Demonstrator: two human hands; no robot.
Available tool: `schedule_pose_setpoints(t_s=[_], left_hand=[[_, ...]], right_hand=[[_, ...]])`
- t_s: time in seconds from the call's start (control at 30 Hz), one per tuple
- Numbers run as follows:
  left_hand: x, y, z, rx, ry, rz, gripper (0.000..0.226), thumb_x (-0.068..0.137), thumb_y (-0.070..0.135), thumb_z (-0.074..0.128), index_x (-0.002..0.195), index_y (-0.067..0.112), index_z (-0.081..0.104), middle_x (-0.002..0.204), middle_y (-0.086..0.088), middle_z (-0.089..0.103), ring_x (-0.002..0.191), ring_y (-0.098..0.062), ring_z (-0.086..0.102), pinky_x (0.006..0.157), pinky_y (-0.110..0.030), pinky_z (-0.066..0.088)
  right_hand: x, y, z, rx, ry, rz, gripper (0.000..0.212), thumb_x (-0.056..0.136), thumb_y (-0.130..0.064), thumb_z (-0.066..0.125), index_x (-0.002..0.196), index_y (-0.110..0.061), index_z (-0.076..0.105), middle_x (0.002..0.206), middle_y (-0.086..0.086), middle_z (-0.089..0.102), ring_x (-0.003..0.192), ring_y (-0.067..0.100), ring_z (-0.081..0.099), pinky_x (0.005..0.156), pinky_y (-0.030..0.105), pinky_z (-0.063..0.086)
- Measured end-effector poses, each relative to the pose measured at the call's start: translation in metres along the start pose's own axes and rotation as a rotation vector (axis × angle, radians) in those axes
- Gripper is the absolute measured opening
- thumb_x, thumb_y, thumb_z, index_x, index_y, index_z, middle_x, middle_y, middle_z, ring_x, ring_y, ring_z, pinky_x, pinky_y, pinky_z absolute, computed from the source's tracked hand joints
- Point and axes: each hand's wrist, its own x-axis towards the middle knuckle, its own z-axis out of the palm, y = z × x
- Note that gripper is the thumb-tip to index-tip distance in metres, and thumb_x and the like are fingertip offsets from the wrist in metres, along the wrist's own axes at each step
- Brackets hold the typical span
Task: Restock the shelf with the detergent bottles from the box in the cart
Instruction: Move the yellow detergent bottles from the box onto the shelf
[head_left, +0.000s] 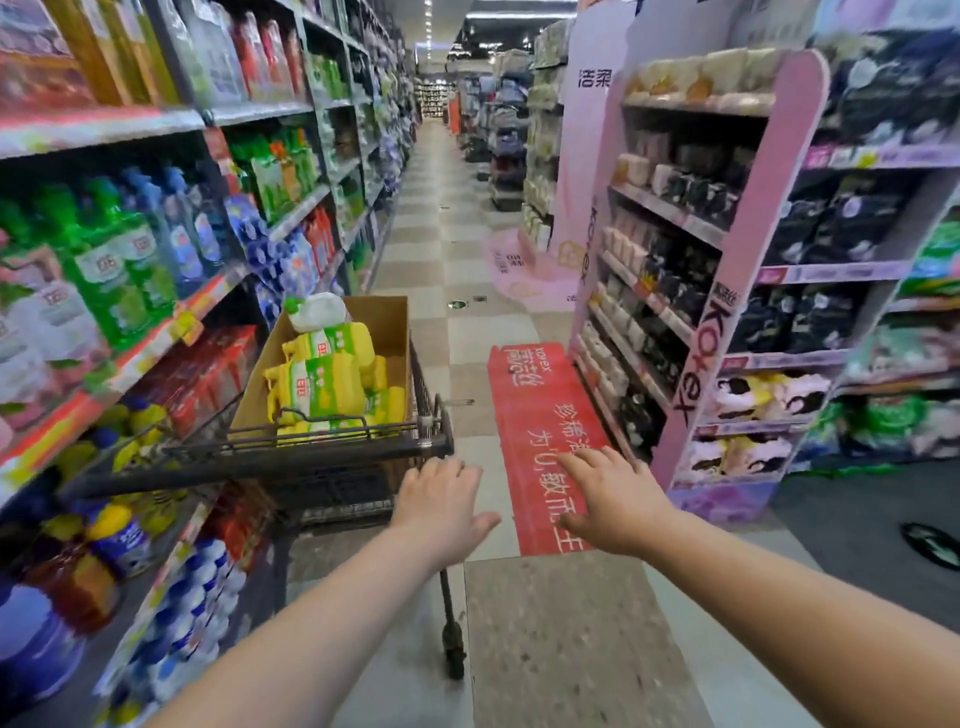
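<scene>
Yellow detergent bottles (322, 379): lying in the cardboard box (387, 322), in the cart (426, 410), far left.
Left hand (441, 512): empty, fingers straight, near the cart's handle (260, 467).
Right hand (613, 499): empty, fingers spread, right of cart.
Advice: steady the cart, then lift one bottle to the left shelf (156, 343).

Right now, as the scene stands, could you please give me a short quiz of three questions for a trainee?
1. True or false: the left hand and the right hand are both open and hold nothing.
2. Where does the cardboard box with the yellow bottles sit? A) on the floor B) in the cart C) on a shelf
3. Fill in: the odd bottle at the far end of the box is ____.
Key: 1 true; 2 B; 3 white.
</scene>
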Motion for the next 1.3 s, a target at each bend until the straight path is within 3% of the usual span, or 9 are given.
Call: schedule_pose_setpoints(t_s=[0.27,0.63,0.87,1.3], left_hand=[[0.14,0.004,0.009,-0.027,-0.002,-0.023,0.06,0.085,0.057,0.047,0.133,0.021,0.041,0.134,-0.002,0.045,0.126,-0.024,0.04,0.102,-0.041,0.034],[0.322,0.017,0.005,-0.073,-0.048,-0.244,0.061,0.087,0.057,0.046,0.136,0.022,0.039,0.136,-0.002,0.043,0.127,-0.025,0.039,0.104,-0.04,0.033],[0.371,-0.045,0.011,-0.067,-0.067,-0.446,0.061,0.085,0.057,0.049,0.134,0.021,0.041,0.136,-0.004,0.043,0.127,-0.026,0.04,0.103,-0.04,0.035],[0.538,-0.206,0.028,-0.187,0.018,-0.554,0.058,0.082,0.059,0.05,0.127,0.023,0.045,0.129,-0.003,0.047,0.122,-0.025,0.045,0.097,-0.039,0.038]], right_hand=[[0.132,0.062,-0.007,0.044,-0.022,-0.041,0.078,0.087,-0.052,0.053,0.15,-0.026,0.013,0.157,0.001,0.019,0.145,0.026,0.015,0.117,0.052,0.015],[0.334,0.161,-0.055,-0.028,-0.047,-0.212,0.078,0.088,-0.052,0.051,0.15,-0.026,0.012,0.157,0.002,0.021,0.145,0.027,0.016,0.116,0.051,0.019],[0.424,0.131,-0.053,-0.016,-0.081,-0.413,0.073,0.088,-0.051,0.049,0.148,-0.027,0.015,0.154,0.0,0.025,0.142,0.025,0.022,0.112,0.048,0.026],[0.644,0.044,-0.103,-0.064,-0.096,-0.533,0.073,0.09,-0.049,0.049,0.15,-0.026,0.013,0.156,0.0,0.022,0.141,0.023,0.024,0.113,0.043,0.027]])
